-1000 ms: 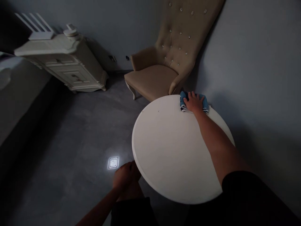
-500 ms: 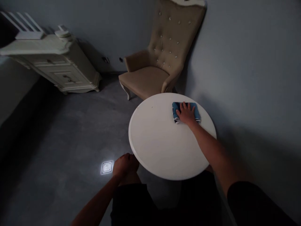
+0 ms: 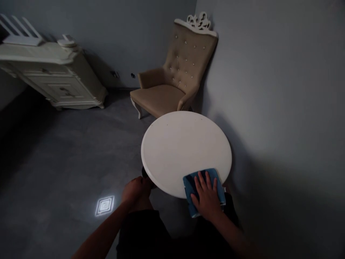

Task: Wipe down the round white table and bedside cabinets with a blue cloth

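My right hand (image 3: 206,199) lies flat with spread fingers on a folded blue towel (image 3: 190,187) with dark patches. The towel rests across the near right rim of a round white table (image 3: 185,144), and part of it hangs past the edge. Beside the table's near left edge, my left hand (image 3: 134,190) is closed, close to my knee. A dark shape shows just beyond its fingers; whether the hand grips it I cannot make out.
A tan tufted armchair (image 3: 161,97) with a white carved crest stands behind the table. At the left is a white cabinet (image 3: 64,86) bearing a white router (image 3: 24,37). The grey wall (image 3: 283,108) rises at the right. A light patch (image 3: 105,205) shines on the floor.
My right hand has drawn the towel from the table's far right part toward me, to the near rim. My left hand stays closed by the table. The view has shifted somewhat.
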`<control>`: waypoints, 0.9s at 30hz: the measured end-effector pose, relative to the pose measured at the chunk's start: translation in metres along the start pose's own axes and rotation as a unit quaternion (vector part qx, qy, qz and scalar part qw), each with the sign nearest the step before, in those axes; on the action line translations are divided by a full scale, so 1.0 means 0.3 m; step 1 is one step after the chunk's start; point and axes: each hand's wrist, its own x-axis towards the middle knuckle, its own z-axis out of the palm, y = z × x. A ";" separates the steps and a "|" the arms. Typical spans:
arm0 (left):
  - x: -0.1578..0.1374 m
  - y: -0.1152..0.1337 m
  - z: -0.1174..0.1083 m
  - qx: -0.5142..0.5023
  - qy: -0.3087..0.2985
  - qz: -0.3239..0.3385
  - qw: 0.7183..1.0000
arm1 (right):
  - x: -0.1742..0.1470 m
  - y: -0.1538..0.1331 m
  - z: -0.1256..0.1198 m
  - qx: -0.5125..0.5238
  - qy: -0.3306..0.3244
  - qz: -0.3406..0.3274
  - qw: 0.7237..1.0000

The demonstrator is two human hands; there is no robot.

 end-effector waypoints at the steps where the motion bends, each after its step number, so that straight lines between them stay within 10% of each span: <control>1: -0.001 0.002 -0.003 0.001 -0.002 -0.002 1.000 | 0.018 0.001 -0.010 0.000 -0.001 -0.001 1.000; 6: 0.009 0.014 -0.015 0.013 -0.020 -0.010 1.000 | 0.334 0.036 -0.123 0.012 0.009 -0.006 1.000; 19: 0.077 0.051 -0.094 0.012 -0.056 -0.075 0.996 | 1.547 0.180 -0.255 0.007 0.041 0.095 0.995; 27: 0.096 0.021 -0.078 0.020 -0.054 -0.095 0.994 | 1.722 0.214 -0.223 0.029 0.066 0.099 0.992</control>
